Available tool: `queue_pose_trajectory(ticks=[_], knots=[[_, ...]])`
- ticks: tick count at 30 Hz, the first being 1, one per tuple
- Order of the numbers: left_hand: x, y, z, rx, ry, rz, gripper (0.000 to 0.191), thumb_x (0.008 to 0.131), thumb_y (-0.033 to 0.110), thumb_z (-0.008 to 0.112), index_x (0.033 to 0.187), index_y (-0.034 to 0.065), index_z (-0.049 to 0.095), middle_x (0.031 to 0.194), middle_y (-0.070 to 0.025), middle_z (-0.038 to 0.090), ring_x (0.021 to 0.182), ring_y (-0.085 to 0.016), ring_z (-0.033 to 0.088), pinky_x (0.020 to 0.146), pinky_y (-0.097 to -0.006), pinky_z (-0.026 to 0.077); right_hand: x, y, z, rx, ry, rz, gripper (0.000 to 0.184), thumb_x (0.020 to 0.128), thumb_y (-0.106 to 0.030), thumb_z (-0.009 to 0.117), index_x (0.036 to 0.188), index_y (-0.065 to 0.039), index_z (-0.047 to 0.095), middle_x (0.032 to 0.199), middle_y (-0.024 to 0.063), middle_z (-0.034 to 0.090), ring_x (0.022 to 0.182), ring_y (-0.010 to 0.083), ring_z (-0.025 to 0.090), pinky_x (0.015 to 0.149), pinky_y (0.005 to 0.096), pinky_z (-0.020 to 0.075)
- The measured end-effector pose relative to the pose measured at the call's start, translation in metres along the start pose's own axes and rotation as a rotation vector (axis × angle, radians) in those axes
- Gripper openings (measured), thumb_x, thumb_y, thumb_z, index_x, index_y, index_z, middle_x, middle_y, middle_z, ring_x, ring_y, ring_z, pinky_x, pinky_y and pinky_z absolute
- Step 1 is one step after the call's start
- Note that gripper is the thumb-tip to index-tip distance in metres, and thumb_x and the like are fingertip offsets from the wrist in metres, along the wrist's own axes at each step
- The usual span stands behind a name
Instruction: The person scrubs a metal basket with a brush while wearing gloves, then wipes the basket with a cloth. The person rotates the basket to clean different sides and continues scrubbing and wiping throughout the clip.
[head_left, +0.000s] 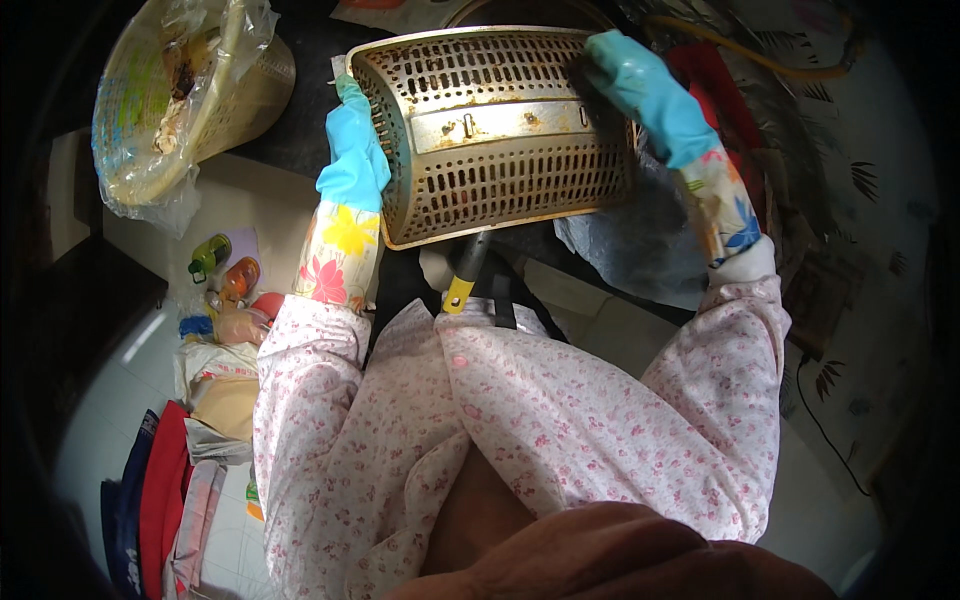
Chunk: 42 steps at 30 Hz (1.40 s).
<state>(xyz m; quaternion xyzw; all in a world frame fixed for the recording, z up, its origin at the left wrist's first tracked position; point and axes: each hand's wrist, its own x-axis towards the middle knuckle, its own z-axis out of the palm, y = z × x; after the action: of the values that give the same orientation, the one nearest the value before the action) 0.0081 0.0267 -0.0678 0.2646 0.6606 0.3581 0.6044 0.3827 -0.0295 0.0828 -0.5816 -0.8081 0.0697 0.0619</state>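
A curved, perforated metal cover (517, 180) with brown rust-like stains lies before me, its rounded face up. My left hand (351, 142), in a blue rubber glove with a flowered cuff, grips the left rim near the upper corner. At the upper right end is my right hand (630, 82), gloved the same way, with its fingers curled. A dark, blurred thing lies under the right fingers; I cannot tell what it is. Below the cover's lower edge sticks out a black handle with a yellow end (459, 292).
Upper left, a plastic basket (262, 97) lined with a clear bag holds waste. Small bottles (211, 255) and bags (225, 409) are at the left. A bluish plastic sheet (637, 247) lies right of the cover; a yellow hose (750, 56) curves at the upper right.
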Motion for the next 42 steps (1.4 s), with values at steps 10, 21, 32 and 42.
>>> queue_pose_trajectory(ticks=[10,21,32,42], knots=[[0.004,0.001,-0.007,0.019,0.037,0.021,0.066,0.102,0.065,0.049,0.089,0.0039,0.070,0.068,-0.0048,0.067,0.048,-0.019,0.059,0.047,-0.0368,0.050,0.117,0.054,0.081,-0.124,-0.163,0.467,0.020,0.095,-0.018,0.056,0.104,-0.003,0.065,0.099,0.0209,0.068,0.094,0.0396,0.068,0.083,0.0445,0.0562],[0.010,-0.004,0.011,0.023,-0.018,0.018,0.066,0.102,0.065,0.049,0.088,0.0038,0.070,0.068,-0.0047,0.067,0.048,-0.019,0.059,0.046,-0.0368,0.049,0.019,-0.025,0.012,-0.059,-0.063,-0.039,0.041,0.098,-0.047,0.060,0.114,-0.010,0.066,0.109,0.0202,0.066,0.099,0.0395,0.067,0.087,0.0468,0.0544],[0.004,-0.003,-0.007,0.066,0.030,0.041,0.066,0.102,0.065,0.049,0.087,0.0037,0.070,0.067,-0.0046,0.066,0.048,-0.018,0.059,0.046,-0.0367,0.049,0.088,0.021,0.040,-0.516,0.005,-0.003,0.017,0.094,-0.017,0.058,0.096,-0.003,0.067,0.095,0.0179,0.069,0.084,0.0339,0.066,0.075,0.0437,0.0524],[0.008,-0.007,-0.007,0.094,0.040,0.040,0.067,0.102,0.065,0.049,0.087,0.0036,0.070,0.067,-0.0045,0.066,0.047,-0.018,0.058,0.046,-0.0366,0.048,0.017,0.039,0.013,-0.079,-0.101,0.055,0.033,0.094,-0.014,0.069,0.124,-0.004,0.059,0.120,0.0166,0.064,0.107,0.0363,0.066,0.090,0.0392,0.0554]])
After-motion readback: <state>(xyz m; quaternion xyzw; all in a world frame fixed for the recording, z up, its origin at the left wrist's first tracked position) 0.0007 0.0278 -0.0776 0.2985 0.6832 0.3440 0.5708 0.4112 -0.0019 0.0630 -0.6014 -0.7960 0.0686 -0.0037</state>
